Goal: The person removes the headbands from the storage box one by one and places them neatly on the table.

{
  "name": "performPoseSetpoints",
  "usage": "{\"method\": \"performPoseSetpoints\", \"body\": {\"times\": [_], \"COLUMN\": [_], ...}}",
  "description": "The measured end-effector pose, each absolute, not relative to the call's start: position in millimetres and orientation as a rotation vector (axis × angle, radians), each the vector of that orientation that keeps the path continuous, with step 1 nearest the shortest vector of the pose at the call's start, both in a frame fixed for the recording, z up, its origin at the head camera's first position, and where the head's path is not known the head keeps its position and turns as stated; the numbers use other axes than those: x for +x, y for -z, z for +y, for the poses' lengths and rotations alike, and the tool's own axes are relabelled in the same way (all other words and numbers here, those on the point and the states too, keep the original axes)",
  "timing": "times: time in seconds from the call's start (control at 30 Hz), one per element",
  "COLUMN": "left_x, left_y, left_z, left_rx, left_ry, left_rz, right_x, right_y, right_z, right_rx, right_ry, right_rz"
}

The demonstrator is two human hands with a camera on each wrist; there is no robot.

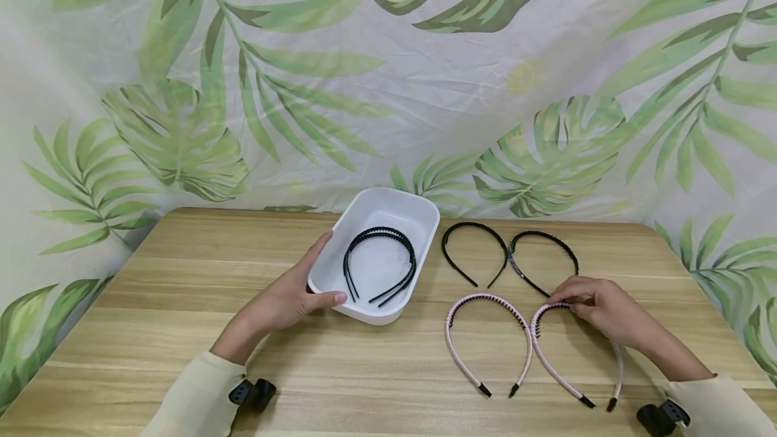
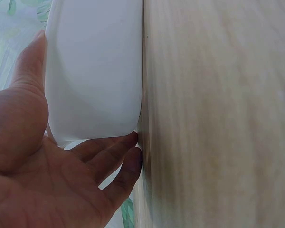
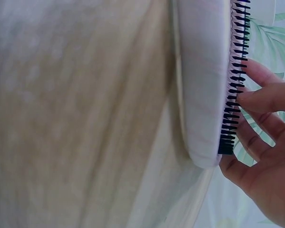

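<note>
A white plastic box (image 1: 330,268) stands left of centre with black headbands (image 1: 388,229) lying in it. My left hand (image 1: 291,299) holds its near left corner, thumb over the rim and fingers along the outer wall; the left wrist view shows the box's white side (image 2: 95,71) between thumb and fingers. At the right, my right hand (image 1: 607,309) pinches a pink headband (image 1: 549,369) at the top of its arch. In the right wrist view, fingertips touch the black comb teeth (image 3: 235,90) along this headband's inner side.
Another pink headband (image 1: 450,346) lies just left of the pinched one. Behind them are two black headbands, one plain (image 1: 473,224) and one with a greyish stretch on its side (image 1: 546,236). A leaf-print cloth (image 1: 315,106) hangs behind the wooden table (image 1: 200,275).
</note>
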State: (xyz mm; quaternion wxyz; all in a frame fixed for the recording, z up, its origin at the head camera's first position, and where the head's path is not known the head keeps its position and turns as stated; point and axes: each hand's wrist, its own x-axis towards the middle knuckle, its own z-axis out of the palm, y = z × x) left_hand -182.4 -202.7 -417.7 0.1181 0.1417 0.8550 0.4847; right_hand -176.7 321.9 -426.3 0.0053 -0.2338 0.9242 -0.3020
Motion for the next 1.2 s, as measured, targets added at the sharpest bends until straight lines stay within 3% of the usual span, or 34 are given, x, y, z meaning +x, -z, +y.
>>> {"method": "performPoseSetpoints", "body": {"times": [1.2], "left_x": [-183], "left_y": [419], "left_z": [-203], "left_rx": [0.432], "left_ry": [-1.43], "left_rz": [2.496], "right_x": [-176], "right_y": [411], "right_z": [312], "right_rx": [-0.56], "right_ry": [0.928], "right_rz": [2.925]}}
